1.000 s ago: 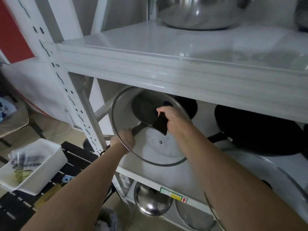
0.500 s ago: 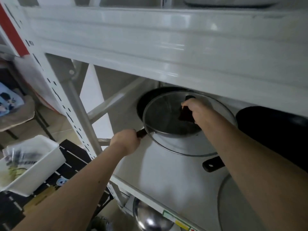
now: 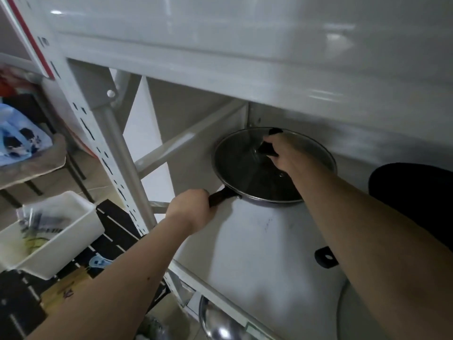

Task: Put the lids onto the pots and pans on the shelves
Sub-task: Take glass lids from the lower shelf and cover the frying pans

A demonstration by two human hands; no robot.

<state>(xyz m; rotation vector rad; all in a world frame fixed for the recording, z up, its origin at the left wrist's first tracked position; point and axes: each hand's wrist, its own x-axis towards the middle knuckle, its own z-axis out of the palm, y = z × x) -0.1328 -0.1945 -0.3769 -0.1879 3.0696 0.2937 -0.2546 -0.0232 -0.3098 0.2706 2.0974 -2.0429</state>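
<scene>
1. Left hand (image 3: 193, 209): closed around the dark handle (image 3: 219, 198) of the frying pan (image 3: 247, 190).
2. Right hand (image 3: 285, 155): closed on the black knob (image 3: 266, 149) of the glass lid (image 3: 235, 155), which lies on the pan.
3. Frying pan: on the white shelf (image 3: 257, 241), beyond the left hand, under the right hand.
4. Second black pan (image 3: 414, 192): right of the right forearm; its handle end (image 3: 326, 257) shows below that arm.
5. White tub (image 3: 73, 231): left of the left forearm, off the shelf.

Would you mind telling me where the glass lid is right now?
The glass lid sits on the black pan at the shelf's back left corner, its knob held by the right hand.
</scene>
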